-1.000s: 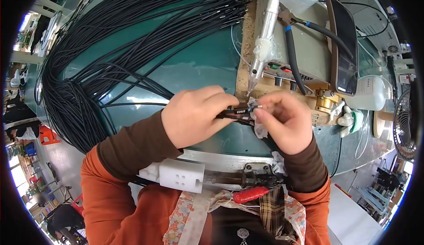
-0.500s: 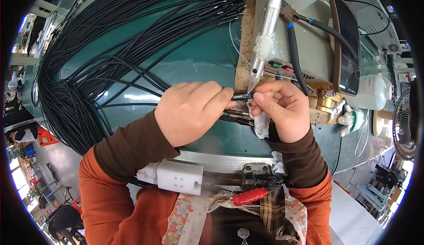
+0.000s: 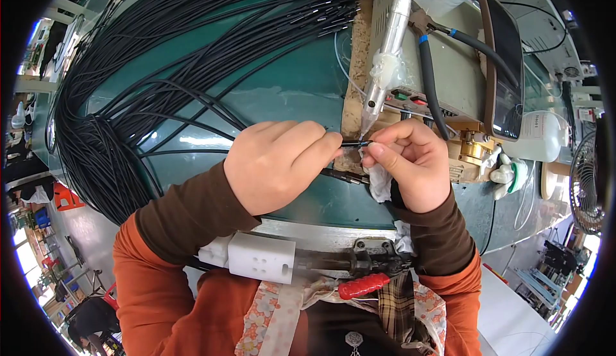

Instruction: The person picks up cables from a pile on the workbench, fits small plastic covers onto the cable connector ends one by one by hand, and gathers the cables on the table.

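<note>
The left hand [image 3: 276,163] is palm-down, its fingers curled and pinching a slim black connector [image 3: 354,144], which bridges the gap to the right hand [image 3: 410,167], whose thumb and forefinger pinch its other end. Taking that connector as the clock's centre, the metal dispensing pen [image 3: 387,61] slants down from one o'clock, its tip right by the connector; whether they touch cannot be told. More black connectors [image 3: 346,176] lie on the green surface [image 3: 289,96] toward six o'clock, and a crumpled white tissue [image 3: 380,184] sits at five, just beside the right hand. A thick bundle of black cables [image 3: 106,144] spreads from nine to twelve o'clock. Blue-banded pliers [image 3: 425,67] rest between one and two, and a dark-screened device [image 3: 504,67] stands at two. At seven lies a white block [image 3: 262,258]; a red handle [image 3: 364,285] is at six.
</note>
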`<state>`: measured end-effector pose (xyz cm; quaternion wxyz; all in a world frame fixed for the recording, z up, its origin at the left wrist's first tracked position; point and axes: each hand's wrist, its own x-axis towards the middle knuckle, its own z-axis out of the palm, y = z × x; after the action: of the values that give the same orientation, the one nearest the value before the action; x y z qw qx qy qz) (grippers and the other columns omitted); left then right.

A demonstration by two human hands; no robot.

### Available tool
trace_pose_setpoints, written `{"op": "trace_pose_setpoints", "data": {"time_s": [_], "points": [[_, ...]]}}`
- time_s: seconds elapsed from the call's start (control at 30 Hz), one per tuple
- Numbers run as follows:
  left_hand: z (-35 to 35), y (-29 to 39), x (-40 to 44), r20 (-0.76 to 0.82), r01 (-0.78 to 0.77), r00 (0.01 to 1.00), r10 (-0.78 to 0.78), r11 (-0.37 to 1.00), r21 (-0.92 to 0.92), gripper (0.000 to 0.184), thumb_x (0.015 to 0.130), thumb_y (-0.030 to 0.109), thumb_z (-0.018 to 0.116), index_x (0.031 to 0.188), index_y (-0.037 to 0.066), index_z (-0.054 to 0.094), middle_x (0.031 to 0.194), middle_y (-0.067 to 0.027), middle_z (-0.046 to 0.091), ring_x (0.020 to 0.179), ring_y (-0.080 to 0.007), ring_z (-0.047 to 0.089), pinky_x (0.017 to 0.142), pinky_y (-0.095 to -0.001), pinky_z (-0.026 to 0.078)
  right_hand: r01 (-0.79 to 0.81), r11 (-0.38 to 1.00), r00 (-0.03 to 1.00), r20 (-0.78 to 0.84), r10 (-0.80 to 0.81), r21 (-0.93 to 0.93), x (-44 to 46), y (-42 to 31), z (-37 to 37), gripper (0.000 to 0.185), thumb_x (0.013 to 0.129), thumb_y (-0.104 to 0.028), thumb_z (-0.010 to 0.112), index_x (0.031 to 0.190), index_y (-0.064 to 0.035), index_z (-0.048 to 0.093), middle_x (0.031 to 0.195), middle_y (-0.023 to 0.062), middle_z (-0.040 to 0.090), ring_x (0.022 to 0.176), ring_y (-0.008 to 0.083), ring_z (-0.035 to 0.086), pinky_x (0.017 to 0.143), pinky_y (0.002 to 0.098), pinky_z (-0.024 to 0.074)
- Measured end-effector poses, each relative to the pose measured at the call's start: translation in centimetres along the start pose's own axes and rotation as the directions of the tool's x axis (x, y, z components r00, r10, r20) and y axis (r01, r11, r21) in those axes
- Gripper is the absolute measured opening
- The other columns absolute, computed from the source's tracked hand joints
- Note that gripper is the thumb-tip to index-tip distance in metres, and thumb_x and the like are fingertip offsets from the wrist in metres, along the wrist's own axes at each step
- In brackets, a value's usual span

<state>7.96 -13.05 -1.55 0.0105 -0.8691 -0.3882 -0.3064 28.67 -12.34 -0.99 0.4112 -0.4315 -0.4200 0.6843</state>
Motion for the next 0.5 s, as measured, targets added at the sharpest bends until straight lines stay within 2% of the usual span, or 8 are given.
{"op": "trace_pose_setpoints", "data": {"time_s": [0.13,0.3,0.37,0.43,0.5], "points": [[0.0,0.0,0.1,-0.009,0.023,1.000,-0.023,0.999,-0.047,0.015,0.080,0.013,0.065,0.091,0.006,0.059,0.077,-0.0027,0.048,0.055,-0.0162,0.048,0.050,-0.0273,0.042,0.072,0.994,0.997,-0.018,-0.071,0.083,0.0,0.4,0.1,0.011,0.083,0.009,0.062,0.092,0.0029,0.060,0.080,0.0107,0.065,0.068,0.0163,0.064,0.068,0.0224,0.0528],[-0.3,0.0,0.0,0.047,0.093,0.995,-0.085,0.978,-0.187,0.016,0.076,0.010,0.068,0.090,0.005,0.061,0.074,-0.0028,0.050,0.053,-0.0168,0.047,0.050,-0.0271,0.040,0.018,1.000,1.000,0.012,-0.018,-0.005,-0.6,-0.7,-0.1,0.013,0.081,0.010,0.062,0.093,0.0045,0.062,0.085,0.0118,0.065,0.070,0.0179,0.065,0.069,0.0229,0.0533],[-0.8,-0.3,0.0,0.154,0.192,0.978,-0.138,0.882,-0.429,0.016,0.075,0.009,0.069,0.088,0.004,0.062,0.071,-0.0028,0.051,0.052,-0.0174,0.045,0.049,-0.0276,0.039,-0.027,1.000,0.998,0.065,0.028,-0.015,-0.9,-1.2,-0.2,0.013,0.082,0.010,0.063,0.093,0.0043,0.063,0.085,0.0109,0.066,0.073,0.0158,0.066,0.071,0.0215,0.0530],[-1.3,-0.4,0.0,0.269,0.301,0.949,-0.164,0.718,-0.627,0.016,0.074,0.007,0.071,0.087,0.004,0.062,0.069,-0.0029,0.051,0.051,-0.0179,0.044,0.049,-0.0282,0.038,-0.072,0.997,0.990,0.121,0.075,-0.029,-1.2,-1.6,-0.3,0.012,0.083,0.009,0.063,0.094,0.0041,0.065,0.085,0.0100,0.067,0.076,0.0137,0.067,0.073,0.0201,0.0527],[-1.6,-0.2,0.2,0.252,0.289,0.954,-0.160,0.704,-0.649,0.016,0.073,0.005,0.071,0.087,0.003,0.064,0.067,-0.0031,0.051,0.050,-0.0177,0.044,0.048,-0.0274,0.037,-0.064,0.997,0.989,0.131,0.067,-0.032,-1.4,-1.9,-0.2,0.013,0.082,0.009,0.064,0.093,0.0037,0.065,0.084,0.0095,0.067,0.075,0.0138,0.066,0.072,0.0203,0.0523]]}}
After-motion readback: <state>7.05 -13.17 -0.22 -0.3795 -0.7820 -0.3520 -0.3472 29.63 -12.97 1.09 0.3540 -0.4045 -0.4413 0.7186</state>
